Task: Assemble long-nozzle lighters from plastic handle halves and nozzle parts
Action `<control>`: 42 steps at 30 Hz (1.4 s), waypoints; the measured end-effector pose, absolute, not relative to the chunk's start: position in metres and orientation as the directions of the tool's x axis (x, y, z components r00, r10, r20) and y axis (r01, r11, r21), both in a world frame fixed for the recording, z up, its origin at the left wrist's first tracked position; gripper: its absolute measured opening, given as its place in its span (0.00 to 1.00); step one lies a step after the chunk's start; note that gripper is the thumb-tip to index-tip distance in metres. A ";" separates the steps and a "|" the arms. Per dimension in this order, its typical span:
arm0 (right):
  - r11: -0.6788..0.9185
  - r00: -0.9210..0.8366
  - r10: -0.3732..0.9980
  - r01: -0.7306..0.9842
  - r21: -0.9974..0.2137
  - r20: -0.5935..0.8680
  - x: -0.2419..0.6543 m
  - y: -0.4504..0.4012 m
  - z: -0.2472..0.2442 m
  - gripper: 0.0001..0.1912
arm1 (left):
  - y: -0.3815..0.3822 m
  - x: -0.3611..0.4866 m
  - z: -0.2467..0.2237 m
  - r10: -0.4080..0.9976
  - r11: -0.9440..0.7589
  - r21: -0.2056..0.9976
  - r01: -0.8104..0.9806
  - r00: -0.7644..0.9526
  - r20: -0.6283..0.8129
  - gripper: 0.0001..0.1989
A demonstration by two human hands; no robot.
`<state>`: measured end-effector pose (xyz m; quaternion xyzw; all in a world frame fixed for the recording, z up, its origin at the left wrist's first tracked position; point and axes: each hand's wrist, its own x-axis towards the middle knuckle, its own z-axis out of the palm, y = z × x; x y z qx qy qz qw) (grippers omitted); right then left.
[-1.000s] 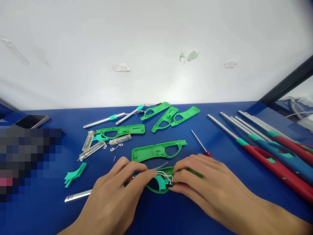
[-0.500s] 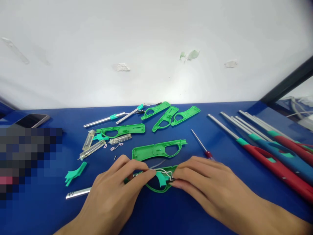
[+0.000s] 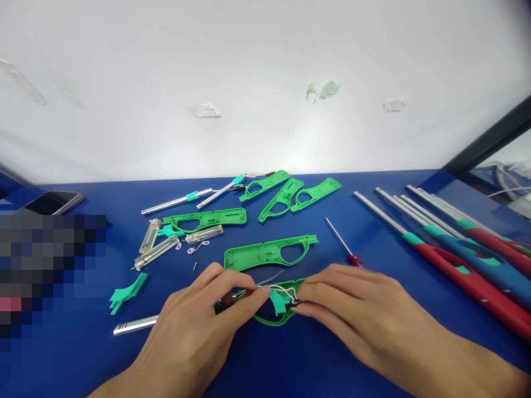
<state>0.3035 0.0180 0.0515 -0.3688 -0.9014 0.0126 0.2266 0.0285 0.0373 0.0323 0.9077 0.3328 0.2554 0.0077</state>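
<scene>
A green lighter half-shell (image 3: 271,320) lies in front of me, its inside up. In it sit a teal trigger (image 3: 279,303) and white wires (image 3: 290,291) that run to a small black part under my right fingertips. My left hand (image 3: 203,315) is closed, thumb and index finger pinching at the left end of the wires. My right hand (image 3: 352,309) is closed on the right end of the shell; its fingers cover that end and most of the black part. A metal lighter tube (image 3: 135,325) sticks out left from beneath my left hand.
Behind the hands lie another green half-shell (image 3: 249,257), clear fuel tanks (image 3: 157,252), a loose teal trigger (image 3: 129,293) and a small screw (image 3: 194,266). A screwdriver (image 3: 340,237) and several whole lighters (image 3: 448,260) lie right. A phone (image 3: 52,203) is far left.
My hands, the half-shell and the trigger have shifted very slightly right. The left index finger and thumb have parted a little behind their tips. Both hands keep their hold.
</scene>
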 end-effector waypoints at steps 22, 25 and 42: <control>0.699 -0.609 0.704 0.685 -0.205 0.366 0.304 0.019 0.058 0.32 | 0.035 0.025 0.025 0.607 -0.790 0.228 0.569 0.671 0.427 0.24; 0.701 -0.615 0.705 0.682 -0.210 0.354 0.303 0.018 0.057 0.31 | 0.036 0.027 0.028 0.597 -0.798 0.231 0.557 0.677 0.430 0.22; 0.687 -0.607 0.725 0.672 -0.276 0.326 0.305 0.014 0.060 0.20 | 0.027 0.038 0.050 0.567 -0.813 0.146 0.564 0.709 0.419 0.18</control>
